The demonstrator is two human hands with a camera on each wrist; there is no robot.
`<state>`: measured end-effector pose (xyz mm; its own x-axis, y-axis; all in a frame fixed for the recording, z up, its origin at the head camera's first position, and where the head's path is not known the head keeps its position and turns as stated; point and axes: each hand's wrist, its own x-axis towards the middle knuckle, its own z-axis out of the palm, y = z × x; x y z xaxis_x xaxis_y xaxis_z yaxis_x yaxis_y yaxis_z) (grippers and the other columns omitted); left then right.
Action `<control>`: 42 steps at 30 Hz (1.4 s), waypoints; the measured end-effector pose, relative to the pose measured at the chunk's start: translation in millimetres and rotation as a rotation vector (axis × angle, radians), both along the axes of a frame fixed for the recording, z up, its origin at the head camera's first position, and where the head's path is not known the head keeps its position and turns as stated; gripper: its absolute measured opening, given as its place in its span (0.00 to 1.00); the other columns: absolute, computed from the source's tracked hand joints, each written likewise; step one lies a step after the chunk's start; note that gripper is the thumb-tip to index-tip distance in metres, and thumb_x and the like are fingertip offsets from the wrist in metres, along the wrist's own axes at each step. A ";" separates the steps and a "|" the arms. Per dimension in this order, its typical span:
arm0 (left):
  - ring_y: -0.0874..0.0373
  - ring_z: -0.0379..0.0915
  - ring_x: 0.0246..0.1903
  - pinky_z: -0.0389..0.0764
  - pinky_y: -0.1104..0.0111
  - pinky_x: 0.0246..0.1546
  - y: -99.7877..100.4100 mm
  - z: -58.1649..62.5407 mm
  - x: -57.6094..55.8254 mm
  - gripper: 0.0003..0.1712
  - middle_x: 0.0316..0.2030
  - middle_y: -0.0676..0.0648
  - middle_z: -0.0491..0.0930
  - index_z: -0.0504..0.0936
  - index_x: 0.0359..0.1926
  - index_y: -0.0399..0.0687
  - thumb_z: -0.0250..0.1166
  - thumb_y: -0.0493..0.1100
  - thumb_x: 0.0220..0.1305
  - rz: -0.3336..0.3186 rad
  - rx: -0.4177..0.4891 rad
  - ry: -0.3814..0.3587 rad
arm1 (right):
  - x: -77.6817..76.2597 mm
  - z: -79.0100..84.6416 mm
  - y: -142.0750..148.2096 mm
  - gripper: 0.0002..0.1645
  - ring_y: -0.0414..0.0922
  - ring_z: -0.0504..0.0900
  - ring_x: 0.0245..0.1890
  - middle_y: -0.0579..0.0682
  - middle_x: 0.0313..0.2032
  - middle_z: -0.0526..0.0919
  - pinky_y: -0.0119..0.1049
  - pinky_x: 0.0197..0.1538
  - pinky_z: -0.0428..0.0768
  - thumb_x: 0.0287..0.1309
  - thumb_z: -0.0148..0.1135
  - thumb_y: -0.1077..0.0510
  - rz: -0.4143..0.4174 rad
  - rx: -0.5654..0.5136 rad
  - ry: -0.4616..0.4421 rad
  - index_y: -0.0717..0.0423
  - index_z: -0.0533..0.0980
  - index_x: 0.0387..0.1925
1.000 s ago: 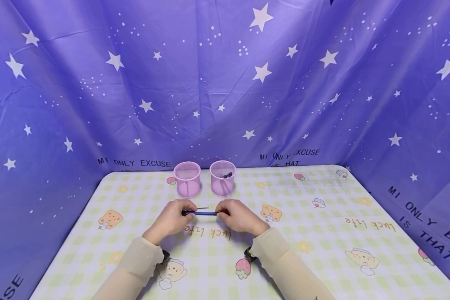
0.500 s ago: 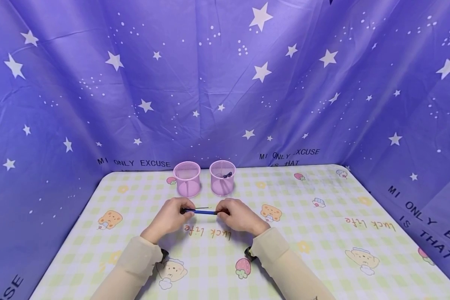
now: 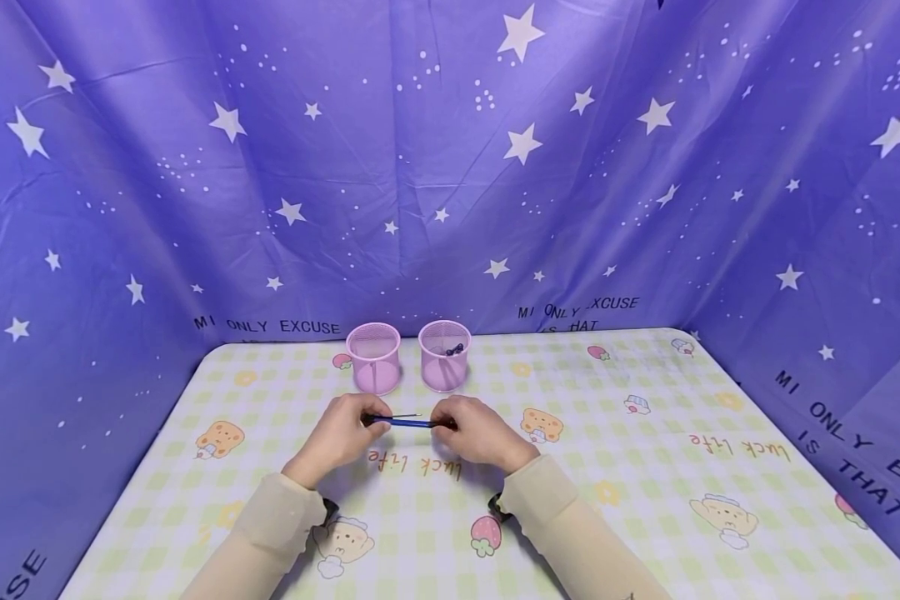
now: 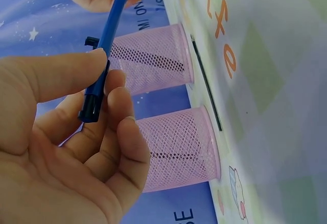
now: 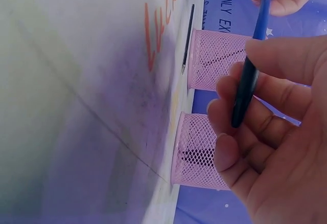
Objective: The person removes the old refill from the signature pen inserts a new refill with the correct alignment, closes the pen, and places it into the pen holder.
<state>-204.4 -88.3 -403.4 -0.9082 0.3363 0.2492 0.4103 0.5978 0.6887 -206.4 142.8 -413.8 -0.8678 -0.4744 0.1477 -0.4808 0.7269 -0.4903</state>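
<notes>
A blue pen [image 3: 408, 422] is held nearly level between both hands above the table. My left hand [image 3: 341, 437] pinches its black clip end [image 4: 91, 107] between thumb and fingers. At the other end, my right hand [image 3: 482, 429] pinches the dark tapered grip [image 5: 246, 88]. The fingers hide parts of the pen in the head view. A thin dark pen refill [image 5: 188, 40] with a metal tip lies on the table just beyond the pen, touched by neither hand.
Two pink mesh cups stand behind the hands: a left cup [image 3: 375, 377] and a right cup [image 3: 444, 377] with small dark items inside. The table [image 3: 630, 533] has a checked cloth. A purple star-patterned curtain [image 3: 450, 167] surrounds its back and sides.
My left hand has shifted slightly up, tilting the pen a little. Both hands keep their hold, and the cups and refill stay where they were.
</notes>
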 end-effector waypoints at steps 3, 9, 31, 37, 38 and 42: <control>0.64 0.71 0.26 0.75 0.67 0.33 1.9 -0.5 1.1 0.07 0.25 0.56 0.79 0.84 0.29 0.47 0.70 0.31 0.52 0.010 0.000 0.020 | -0.3 -0.6 -0.9 0.04 0.37 0.74 0.33 0.40 0.32 0.77 0.35 0.41 0.75 0.59 0.62 0.56 0.000 -0.004 0.035 0.49 0.80 0.36; 0.64 0.70 0.25 0.74 0.68 0.31 5.9 0.2 3.7 0.07 0.23 0.58 0.78 0.83 0.27 0.49 0.70 0.32 0.51 0.019 -0.008 0.056 | 0.2 0.7 -2.5 0.05 0.38 0.74 0.36 0.41 0.34 0.78 0.37 0.44 0.75 0.57 0.64 0.56 -0.019 -0.017 0.108 0.51 0.80 0.36; 0.67 0.73 0.27 0.75 0.70 0.33 16.7 -0.3 13.0 0.06 0.27 0.57 0.81 0.85 0.29 0.50 0.72 0.34 0.51 0.013 -0.016 0.140 | 13.9 9.8 -12.8 0.09 0.38 0.76 0.38 0.42 0.36 0.78 0.36 0.43 0.77 0.56 0.67 0.57 0.050 0.026 0.287 0.51 0.80 0.40; 0.67 0.74 0.26 0.76 0.70 0.31 18.5 1.4 15.5 0.06 0.27 0.57 0.82 0.86 0.30 0.49 0.72 0.34 0.51 0.013 -0.002 0.148 | 13.9 7.9 -13.7 0.09 0.37 0.76 0.37 0.41 0.35 0.77 0.34 0.41 0.77 0.55 0.67 0.56 0.065 0.066 0.345 0.51 0.80 0.40; 0.67 0.73 0.26 0.76 0.71 0.31 18.9 1.4 15.7 0.06 0.28 0.57 0.82 0.86 0.30 0.49 0.72 0.35 0.51 0.012 -0.002 0.148 | 14.1 7.8 -13.8 0.10 0.37 0.76 0.37 0.41 0.35 0.77 0.34 0.41 0.77 0.55 0.67 0.56 0.068 0.068 0.353 0.51 0.80 0.40; 0.68 0.73 0.25 0.75 0.72 0.30 20.1 1.4 16.3 0.05 0.28 0.57 0.83 0.86 0.30 0.50 0.72 0.35 0.51 0.007 -0.006 0.136 | 14.2 7.5 -14.6 0.10 0.37 0.76 0.37 0.41 0.34 0.77 0.33 0.41 0.77 0.54 0.68 0.57 0.091 0.077 0.395 0.51 0.80 0.39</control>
<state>-188.1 -68.2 -402.0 -0.8687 0.3317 0.3679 0.4951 0.6047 0.6238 -192.2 128.2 -406.3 -0.7052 -0.5697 0.4221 -0.6855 0.6999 -0.2007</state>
